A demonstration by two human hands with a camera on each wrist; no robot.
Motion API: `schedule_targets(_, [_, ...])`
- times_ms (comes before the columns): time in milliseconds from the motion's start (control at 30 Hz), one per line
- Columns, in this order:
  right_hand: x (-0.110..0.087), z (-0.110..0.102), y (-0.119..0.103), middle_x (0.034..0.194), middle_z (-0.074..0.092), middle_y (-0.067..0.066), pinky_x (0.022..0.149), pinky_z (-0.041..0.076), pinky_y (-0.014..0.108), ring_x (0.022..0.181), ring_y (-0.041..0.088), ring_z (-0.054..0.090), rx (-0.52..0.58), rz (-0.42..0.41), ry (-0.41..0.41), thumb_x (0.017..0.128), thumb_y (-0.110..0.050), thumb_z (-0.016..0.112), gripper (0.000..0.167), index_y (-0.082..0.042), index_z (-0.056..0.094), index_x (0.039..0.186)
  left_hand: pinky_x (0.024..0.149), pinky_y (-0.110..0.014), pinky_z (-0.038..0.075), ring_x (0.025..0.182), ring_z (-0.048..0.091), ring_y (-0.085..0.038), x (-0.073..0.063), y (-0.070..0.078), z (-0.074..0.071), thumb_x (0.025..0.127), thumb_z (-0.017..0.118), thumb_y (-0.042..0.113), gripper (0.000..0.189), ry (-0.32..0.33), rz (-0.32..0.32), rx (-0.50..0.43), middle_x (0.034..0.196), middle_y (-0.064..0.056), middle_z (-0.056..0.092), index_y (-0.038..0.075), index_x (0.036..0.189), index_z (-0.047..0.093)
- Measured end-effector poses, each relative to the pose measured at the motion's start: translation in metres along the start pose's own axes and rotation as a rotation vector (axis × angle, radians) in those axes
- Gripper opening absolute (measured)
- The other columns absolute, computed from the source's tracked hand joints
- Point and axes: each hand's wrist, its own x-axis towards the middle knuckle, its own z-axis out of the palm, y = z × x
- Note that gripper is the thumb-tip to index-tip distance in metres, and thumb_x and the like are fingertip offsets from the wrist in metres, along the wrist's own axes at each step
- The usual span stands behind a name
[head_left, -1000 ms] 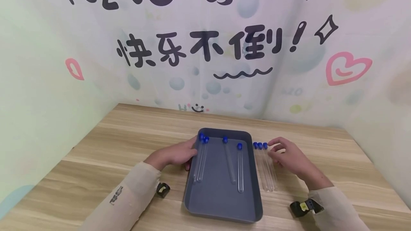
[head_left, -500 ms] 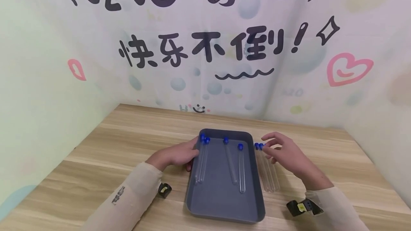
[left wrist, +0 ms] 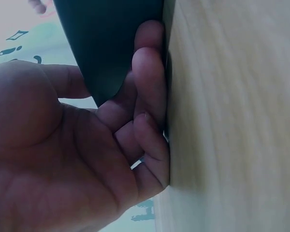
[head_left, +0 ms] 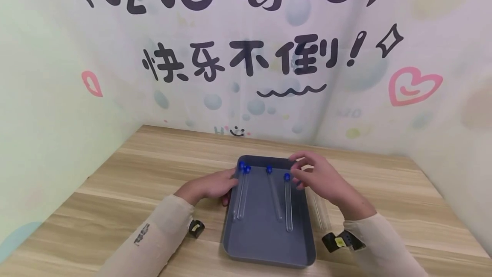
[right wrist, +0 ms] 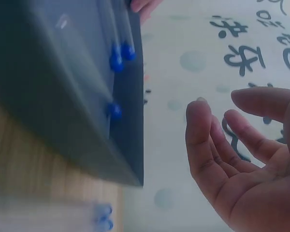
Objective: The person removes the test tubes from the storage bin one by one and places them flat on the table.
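a jolt from the left grip (head_left: 213,186), pinching the left side of the gray tray (head_left: 269,247), could set round tubes (head_left: 288,204) inside rolling, while the right grip (head_left: 317,178), loosely spread and empty above the far right corner, might knock one; the four are slim, clear, blue-capped, with more tubes (head_left: 320,213) lying just right
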Motion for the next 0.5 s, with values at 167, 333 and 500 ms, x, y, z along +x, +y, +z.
schedule_targets(167, [0.012, 0.017, -0.011, 0.108, 0.062, 0.02, 0.073, 0.061, 0.039, 0.089, 0.03, 0.068, 0.007, -0.021, -0.008, 0.097, -0.006, 0.059, 0.034, -0.002, 0.053, 0.13, 0.054, -0.03, 0.051, 0.054, 0.059, -0.018, 0.0, -0.003, -0.001, 0.104, 0.033, 0.014, 0.033, 0.002, 0.009, -0.005, 0.069, -0.005, 0.06, 0.007, 0.131, 0.05])
schedule_targets(333, [0.022, 0.03, -0.017, 0.108, 0.063, 0.017, 0.074, 0.061, 0.041, 0.089, 0.03, 0.066, 0.024, -0.011, -0.011, 0.096, -0.006, 0.06, 0.032, -0.005, 0.055, 0.128, 0.054, -0.029, 0.051, 0.054, 0.058, -0.017, 0.0, -0.004, -0.001, 0.104, 0.032, 0.013, 0.034, -0.002, 0.012, -0.017, 0.07, -0.004, 0.059, 0.008, 0.132, 0.051])
schedule_targets(500, [0.028, 0.041, -0.02, 0.11, 0.063, 0.02, 0.074, 0.061, 0.04, 0.091, 0.028, 0.068, 0.027, -0.011, -0.017, 0.097, -0.008, 0.06, 0.032, -0.005, 0.055, 0.128, 0.055, -0.029, 0.052, 0.054, 0.058, -0.017, 0.0, -0.003, -0.001, 0.107, 0.029, 0.015, 0.035, -0.002, 0.009, -0.026, 0.07, -0.004, 0.059, 0.008, 0.133, 0.051])
